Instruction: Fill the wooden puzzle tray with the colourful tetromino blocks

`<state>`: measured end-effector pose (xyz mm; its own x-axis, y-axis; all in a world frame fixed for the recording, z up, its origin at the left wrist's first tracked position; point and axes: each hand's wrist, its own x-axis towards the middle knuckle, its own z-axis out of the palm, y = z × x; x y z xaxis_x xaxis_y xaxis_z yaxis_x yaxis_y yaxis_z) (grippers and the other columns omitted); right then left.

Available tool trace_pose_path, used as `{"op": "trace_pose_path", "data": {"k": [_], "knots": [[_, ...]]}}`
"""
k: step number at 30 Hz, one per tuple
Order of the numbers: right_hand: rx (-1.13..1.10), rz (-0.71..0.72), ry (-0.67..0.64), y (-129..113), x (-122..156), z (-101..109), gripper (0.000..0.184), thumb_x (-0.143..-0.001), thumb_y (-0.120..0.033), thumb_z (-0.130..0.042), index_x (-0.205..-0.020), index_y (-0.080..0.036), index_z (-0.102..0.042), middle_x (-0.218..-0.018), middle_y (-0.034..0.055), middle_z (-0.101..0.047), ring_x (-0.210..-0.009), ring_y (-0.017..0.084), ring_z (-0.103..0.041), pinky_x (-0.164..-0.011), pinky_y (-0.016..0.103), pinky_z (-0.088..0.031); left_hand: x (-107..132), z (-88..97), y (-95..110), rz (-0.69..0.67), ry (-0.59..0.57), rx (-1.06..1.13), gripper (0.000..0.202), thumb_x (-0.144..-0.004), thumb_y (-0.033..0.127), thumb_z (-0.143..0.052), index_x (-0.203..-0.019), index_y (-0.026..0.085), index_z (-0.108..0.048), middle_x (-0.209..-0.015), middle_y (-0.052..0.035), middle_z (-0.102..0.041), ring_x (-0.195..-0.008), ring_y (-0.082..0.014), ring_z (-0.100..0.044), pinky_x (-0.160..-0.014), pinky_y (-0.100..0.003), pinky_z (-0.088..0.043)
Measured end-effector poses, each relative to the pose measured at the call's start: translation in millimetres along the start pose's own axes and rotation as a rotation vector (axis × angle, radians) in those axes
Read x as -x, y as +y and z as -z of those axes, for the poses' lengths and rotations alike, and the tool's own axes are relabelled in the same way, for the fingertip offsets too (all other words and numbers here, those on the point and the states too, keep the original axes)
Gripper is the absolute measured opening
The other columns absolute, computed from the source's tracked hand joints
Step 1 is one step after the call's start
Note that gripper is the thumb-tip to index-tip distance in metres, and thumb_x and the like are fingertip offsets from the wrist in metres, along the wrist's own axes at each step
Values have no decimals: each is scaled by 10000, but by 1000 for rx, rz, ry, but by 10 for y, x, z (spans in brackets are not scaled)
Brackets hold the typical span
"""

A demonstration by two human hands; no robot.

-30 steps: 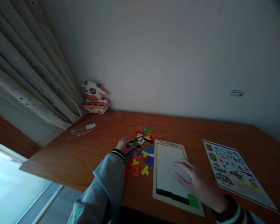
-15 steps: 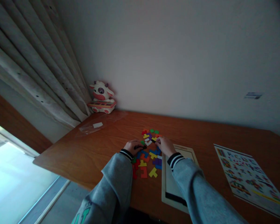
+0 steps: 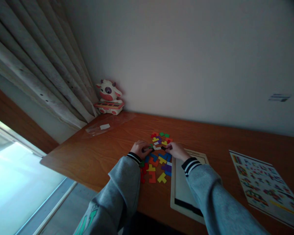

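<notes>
**Left hand (image 3: pixel 140 149) and right hand (image 3: pixel 177 151) among loose puzzle pieces (image 3: pixel 151 168), beside wooden tray (image 3: pixel 172 195)**

Nearest: grey left sleeve (image 3: pixel 123 182) and grey right sleeve (image 3: pixel 210 186), both stretched forward over tabletop (image 3: pixel 100 153). Partly hidden under right sleeve: wooden tray, pale inside, with black strip (image 3: pixel 186 205) along near end. Off to the right, apart from tray: printed sheet (image 3: pixel 264 186) with coloured figures, lying flat. Just left of tray: loose puzzle pieces, spread on tabletop. Closest in that spread: yellow piece (image 3: pixel 162 178) and orange piece (image 3: pixel 154 177); next to tray's left edge, purple and blue ones, packed close. Farther in, at left of spread: left hand, fingers curled and grasping black piece (image 3: pixel 152 150), mostly covered. Opposite, by tray's far left corner: right hand, fingers bunched at second black piece (image 3: pixel 163 148); cannot tell whether gripped. Between hands: white pieces (image 3: pixel 157 148). Beyond, at far end of spread: green pieces (image 3: pixel 164 134). Toward back left: clear plastic bag (image 3: pixel 95 131) with white label (image 3: pixel 105 126). Behind that, near wall (image 3: pixel 176 65): cow toy (image 3: pixel 109 93), upright. Left of toy: curtain (image 3: pixel 39 65). High on wall, far right: small sticker (image 3: pixel 279 97), unreadable.
</notes>
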<state>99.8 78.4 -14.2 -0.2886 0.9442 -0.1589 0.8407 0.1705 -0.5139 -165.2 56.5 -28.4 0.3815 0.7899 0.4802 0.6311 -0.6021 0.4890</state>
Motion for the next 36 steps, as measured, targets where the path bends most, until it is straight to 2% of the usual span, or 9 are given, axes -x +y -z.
{"op": "trace_pose_path", "data": {"k": [6,9,12,15,17,21,23,31,36], "knots": [[40,115,48,-104,47,33,367,-956,-366,-617,-1271,-181,-579,-1269,91,-611,-1054,227,-642,-878,443,-556,-9,-9,-42,58,59,-34,182,-884,305,-630,-984,194,-732,-995,-86,-739,-944,-239,-666,-911,-406,-511],[73,274,44,-290,87,62,320,-959,-354,-614,-1227,-178,-606,-1240,84,-629,-1043,216,-645,-884,433,-551,-7,-9,-58,125,109,-43,183,-907,251,-576,-990,185,-725,-964,-82,-730,-917,-222,-655,-891,-384,-517],[130,431,40,-526,105,83,159,-961,-220,-587,-1081,-187,-686,-1187,77,-666,-1123,197,-613,-1000,382,-473,-6,-3,-61,192,151,-49,195,-920,242,-557,-998,175,-723,-903,-76,-715,-856,-204,-647,-832,-345,-528],[219,518,21,-712,91,87,159,-948,-158,-572,-1024,-184,-709,-1104,89,-698,-1139,215,-610,-1046,396,-422,-7,1,-55,208,144,-44,182,-904,227,-573,-981,179,-731,-884,-64,-710,-833,-189,-646,-803,-314,-527],[279,550,-10,-779,72,81,136,-948,-181,-587,-1010,-172,-708,-1076,91,-704,-1114,228,-625,-1041,434,-430,-10,3,-49,208,130,-40,176,-893,219,-582,-972,183,-736,-875,-55,-709,-816,-181,-644,-793,-302,-526],[358,558,-72,-807,30,68,282,-961,-344,-611,-1189,-179,-629,-1230,85,-640,-1071,223,-637,-929,454,-528,-17,3,-40,221,119,-32,181,-886,206,-579,-973,179,-734,-859,-50,-700,-773,-165,-627,-758,-280,-524],[377,532,-92,-796,0,69,345,-960,-368,-611,-1254,-188,-592,-1278,91,-610,-1067,224,-637,-895,444,-549,-22,4,-40,225,115,-26,173,-877,199,-589,-968,177,-734,-862,-50,-696,-772,-162,-622,-757,-275,-521],[405,380,-253,-782,-169,126,335,-962,-363,-608,-1253,-197,-594,-1276,88,-611,-1060,221,-638,-889,432,-552,-31,28,-17,235,108,-8,162,-887,226,-596,-955,169,-731,-846,-47,-677,-753,-157,-615,-718,-260,-512],[385,356,-269,-798,-147,122,330,-964,-361,-605,-1251,-199,-596,-1282,91,-609,-1065,220,-636,-895,432,-549,-37,45,9,242,106,6,149,-876,201,-601,-949,176,-728,-862,-46,-696,-809,-172,-638,-773,-277,-520]]}}
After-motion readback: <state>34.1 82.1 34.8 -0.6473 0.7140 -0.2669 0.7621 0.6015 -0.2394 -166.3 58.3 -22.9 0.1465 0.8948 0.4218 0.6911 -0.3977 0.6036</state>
